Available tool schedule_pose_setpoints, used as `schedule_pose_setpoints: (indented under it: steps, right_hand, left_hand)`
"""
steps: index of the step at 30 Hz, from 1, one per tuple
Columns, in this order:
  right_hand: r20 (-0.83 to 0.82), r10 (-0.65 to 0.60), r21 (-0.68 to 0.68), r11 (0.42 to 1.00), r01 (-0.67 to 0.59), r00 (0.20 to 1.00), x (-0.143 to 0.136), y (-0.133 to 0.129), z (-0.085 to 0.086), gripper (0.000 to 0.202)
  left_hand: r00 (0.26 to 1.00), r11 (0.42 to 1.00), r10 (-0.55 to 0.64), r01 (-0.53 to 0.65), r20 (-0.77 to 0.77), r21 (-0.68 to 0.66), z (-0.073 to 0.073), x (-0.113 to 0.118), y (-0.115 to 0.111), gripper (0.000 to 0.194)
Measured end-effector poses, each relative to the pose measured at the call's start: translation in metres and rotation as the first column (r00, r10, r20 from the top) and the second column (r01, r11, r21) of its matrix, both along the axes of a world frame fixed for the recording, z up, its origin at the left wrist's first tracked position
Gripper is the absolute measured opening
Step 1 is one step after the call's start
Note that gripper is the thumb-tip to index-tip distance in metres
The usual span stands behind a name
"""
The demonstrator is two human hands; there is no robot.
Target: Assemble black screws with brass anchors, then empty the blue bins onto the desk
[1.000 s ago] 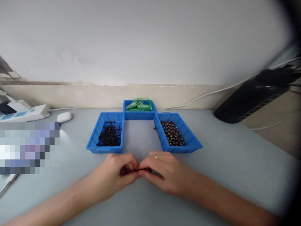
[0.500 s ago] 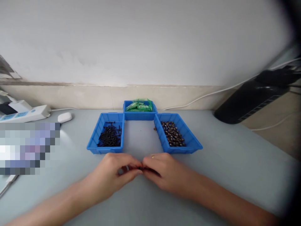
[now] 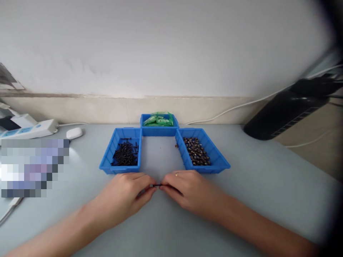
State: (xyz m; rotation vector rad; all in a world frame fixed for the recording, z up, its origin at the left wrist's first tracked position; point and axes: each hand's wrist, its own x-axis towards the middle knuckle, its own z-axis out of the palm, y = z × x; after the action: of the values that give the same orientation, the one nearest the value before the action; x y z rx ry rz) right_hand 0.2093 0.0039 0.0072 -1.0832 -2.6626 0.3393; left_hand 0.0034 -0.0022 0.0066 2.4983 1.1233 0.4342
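Observation:
My left hand (image 3: 125,194) and my right hand (image 3: 187,189) meet fingertip to fingertip on the grey table, just in front of three blue trays. Between the fingertips both hands pinch a small dark screw (image 3: 156,185) with a tiny part on it; its details are too small to tell. The left tray (image 3: 107,160) holds several black screws. The right tray (image 3: 219,160) holds several small dark, shiny parts. The back tray (image 3: 159,131) holds green plastic bags. A ring sits on a finger of my right hand.
A white power strip (image 3: 29,129) and a small white object (image 3: 74,133) lie at the left near the wall. A black lamp-like device (image 3: 286,110) with white cables leans at the right. A blurred patch covers something at the left.
Both hands have slid a little away from me, towards the trays, still joined at the fingertips. The small dark piece now shows between the fingertips.

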Motion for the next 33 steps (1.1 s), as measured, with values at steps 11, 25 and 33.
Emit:
schedule_pose_setpoints:
  steps: [11,25,33]
  right_hand:
    - [-0.192,0.164,0.138,0.981,-0.139,0.968,-0.002,-0.006,0.000,0.027]
    - [0.033,0.040,0.120,0.992,-0.043,0.999,-0.003,-0.002,0.001,0.018]
    - [0.051,0.011,0.076,0.997,-0.015,0.999,-0.003,-0.002,0.003,0.015]
  left_hand:
    - [0.995,0.998,-0.069,0.069,-0.075,-0.010,-0.002,0.003,-0.001,0.018]
    - [0.993,0.994,-0.024,0.035,0.112,-0.102,0.004,0.002,-0.003,0.012]
    - [0.995,0.999,-0.032,0.035,0.098,-0.029,0.006,0.001,-0.002,0.015]
